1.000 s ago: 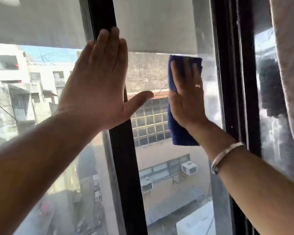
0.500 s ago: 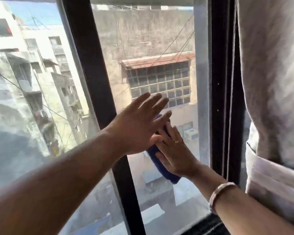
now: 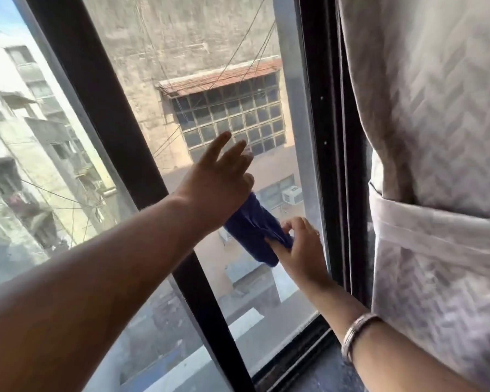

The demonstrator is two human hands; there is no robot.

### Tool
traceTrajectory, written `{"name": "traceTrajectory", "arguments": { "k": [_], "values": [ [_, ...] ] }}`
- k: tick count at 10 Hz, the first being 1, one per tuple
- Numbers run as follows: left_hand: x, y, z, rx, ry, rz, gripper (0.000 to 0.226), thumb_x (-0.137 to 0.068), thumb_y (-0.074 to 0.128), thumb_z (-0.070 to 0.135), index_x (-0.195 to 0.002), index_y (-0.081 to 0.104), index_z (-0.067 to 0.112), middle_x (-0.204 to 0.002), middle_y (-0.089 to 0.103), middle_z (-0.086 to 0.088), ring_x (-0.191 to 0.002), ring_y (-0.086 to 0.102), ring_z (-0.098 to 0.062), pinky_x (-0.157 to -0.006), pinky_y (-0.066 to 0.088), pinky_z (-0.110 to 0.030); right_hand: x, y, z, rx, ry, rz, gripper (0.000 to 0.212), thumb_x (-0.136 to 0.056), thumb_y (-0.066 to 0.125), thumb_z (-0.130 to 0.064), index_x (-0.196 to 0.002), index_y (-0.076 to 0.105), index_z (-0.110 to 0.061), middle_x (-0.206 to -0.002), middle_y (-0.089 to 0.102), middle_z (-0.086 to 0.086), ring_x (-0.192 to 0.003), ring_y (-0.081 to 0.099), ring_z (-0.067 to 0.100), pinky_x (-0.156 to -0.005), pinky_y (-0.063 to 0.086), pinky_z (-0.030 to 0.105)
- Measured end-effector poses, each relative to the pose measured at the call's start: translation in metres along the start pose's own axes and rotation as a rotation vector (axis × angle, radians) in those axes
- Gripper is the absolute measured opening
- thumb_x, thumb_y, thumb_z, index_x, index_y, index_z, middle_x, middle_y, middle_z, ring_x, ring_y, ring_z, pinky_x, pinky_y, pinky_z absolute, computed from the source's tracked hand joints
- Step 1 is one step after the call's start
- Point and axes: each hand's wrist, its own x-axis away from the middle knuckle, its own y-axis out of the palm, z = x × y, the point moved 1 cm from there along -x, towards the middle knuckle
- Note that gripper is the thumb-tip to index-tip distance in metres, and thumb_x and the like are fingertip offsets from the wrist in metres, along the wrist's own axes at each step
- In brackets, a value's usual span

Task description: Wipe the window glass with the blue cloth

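Note:
The blue cloth (image 3: 251, 227) is bunched into a roll against the right pane of the window glass (image 3: 210, 80). My right hand (image 3: 303, 250) pinches its lower end, near the right frame. My left hand (image 3: 218, 179) lies over the cloth's upper end with its fingers stretched out and pointing up. The palm hides that end and the thumb, so a grip there cannot be made out. My left forearm crosses in front of the black centre post (image 3: 111, 108).
A pale quilted curtain (image 3: 436, 137) hangs close on the right, held by a tie-back band (image 3: 436, 230). The black right frame (image 3: 331, 137) and the dark sill (image 3: 309, 360) border the pane. A second pane (image 3: 40, 137) lies to the left. Buildings show outside.
My view and both hands have dropped from the top of the pane to its lower half. The cloth went from flat under my right palm to bunched between both hands.

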Motion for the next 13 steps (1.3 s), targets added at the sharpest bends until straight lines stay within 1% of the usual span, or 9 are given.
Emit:
{"name": "traceTrajectory", "arguments": {
  "k": [1, 2, 4, 6, 8, 9, 10, 11, 13],
  "values": [
    [0.008, -0.008, 0.004, 0.192, 0.007, 0.095, 0.024, -0.098, 0.059, 0.024, -0.122, 0.057, 0.019, -0.126, 0.063, -0.003, -0.120, 0.059, -0.026, -0.112, 0.038, -0.043, 0.013, -0.027, -0.011, -0.054, 0.101, -0.103, 0.036, -0.078, 0.080, -0.028, -0.089, 0.046, -0.025, -0.070, 0.055, -0.016, -0.061, 0.054, -0.001, -0.056, 0.040, 0.017],
    [0.023, 0.003, 0.032, 0.669, -0.031, 0.111, 0.031, -0.091, 0.069, 0.023, -0.119, 0.057, 0.025, -0.112, 0.066, 0.003, -0.096, 0.065, -0.023, -0.084, 0.052, -0.037, 0.057, -0.066, -0.014, -0.096, 0.228, -0.129, 0.047, -0.073, 0.084, -0.025, -0.102, 0.048, -0.028, -0.078, 0.066, -0.011, -0.068, 0.065, 0.003, -0.060, 0.049, 0.019],
    [0.058, 0.047, 0.207, 1.475, 0.276, -0.336, 0.020, -0.080, 0.079, 0.022, -0.098, 0.071, 0.017, -0.081, 0.061, 0.003, -0.075, 0.053, -0.011, -0.067, 0.039, -0.026, 0.241, -0.164, 0.039, 0.015, 0.628, -0.264, 0.020, -0.065, 0.076, -0.036, -0.072, 0.061, -0.025, -0.058, 0.057, -0.018, -0.055, 0.044, -0.005, -0.053, 0.034, 0.019],
    [0.112, 0.045, 0.437, 1.989, 0.382, -1.088, 0.009, -0.097, 0.063, 0.004, -0.097, 0.064, 0.013, -0.083, 0.058, 0.000, -0.069, 0.055, -0.006, -0.058, 0.053, -0.018, 0.409, -0.253, 0.096, 0.142, 1.106, -0.255, 0.016, -0.073, 0.079, -0.014, -0.073, 0.065, -0.022, -0.066, 0.059, -0.009, -0.060, 0.048, -0.002, -0.056, 0.037, 0.014],
    [0.161, 0.055, 0.669, 1.997, 0.106, -1.137, 0.017, -0.098, 0.061, 0.003, -0.098, 0.064, 0.020, -0.083, 0.060, 0.002, -0.080, 0.057, -0.016, -0.071, 0.052, -0.030, 0.562, -0.267, 0.215, 0.211, 1.461, -0.053, 0.023, -0.077, 0.076, 0.002, -0.097, 0.066, -0.004, -0.085, 0.061, 0.005, -0.079, 0.053, 0.017, -0.057, 0.038, 0.004],
    [0.185, 0.094, 0.768, 1.985, -0.073, -1.117, 0.038, -0.087, 0.073, 0.007, -0.120, 0.062, -0.006, -0.102, 0.066, -0.013, -0.086, 0.061, -0.005, -0.080, 0.048, -0.028, 0.629, -0.241, 0.280, 0.180, 1.616, 0.041, 0.035, -0.076, 0.077, 0.002, -0.108, 0.062, 0.003, -0.091, 0.060, 0.010, -0.085, 0.055, 0.020, -0.055, 0.039, 0.005],
    [0.202, 0.132, 0.847, 1.906, -0.122, -1.127, 0.051, -0.085, 0.076, 0.015, -0.128, 0.059, -0.004, -0.107, 0.065, -0.010, -0.097, 0.066, -0.007, -0.091, 0.048, -0.036, 0.688, -0.204, 0.347, 0.167, 1.699, 0.080, 0.043, -0.076, 0.078, 0.002, -0.114, 0.058, 0.007, -0.096, 0.056, 0.011, -0.088, 0.051, 0.020, -0.057, 0.040, 0.010],
    [0.200, 0.159, 0.880, 1.788, -0.081, -1.052, 0.039, -0.090, 0.073, 0.007, -0.126, 0.063, -0.001, -0.109, 0.068, -0.016, -0.106, 0.066, -0.031, -0.084, 0.048, -0.031, 0.712, -0.180, 0.382, 0.195, 1.720, 0.082, 0.052, -0.081, 0.076, -0.008, -0.127, 0.055, 0.002, -0.114, 0.062, 0.016, -0.099, 0.056, 0.024, -0.081, 0.044, 0.026],
    [0.175, 0.139, 0.830, 1.538, 0.228, -0.885, 0.047, -0.097, 0.061, 0.021, -0.143, 0.053, 0.019, -0.139, 0.063, -0.008, -0.125, 0.061, -0.028, -0.103, 0.047, -0.037, 0.665, -0.184, 0.333, 0.532, 1.544, -0.159, 0.064, -0.093, 0.059, -0.021, -0.150, 0.031, -0.011, -0.149, 0.044, 0.015, -0.135, 0.044, 0.032, -0.111, 0.038, 0.037]
  ]
}}
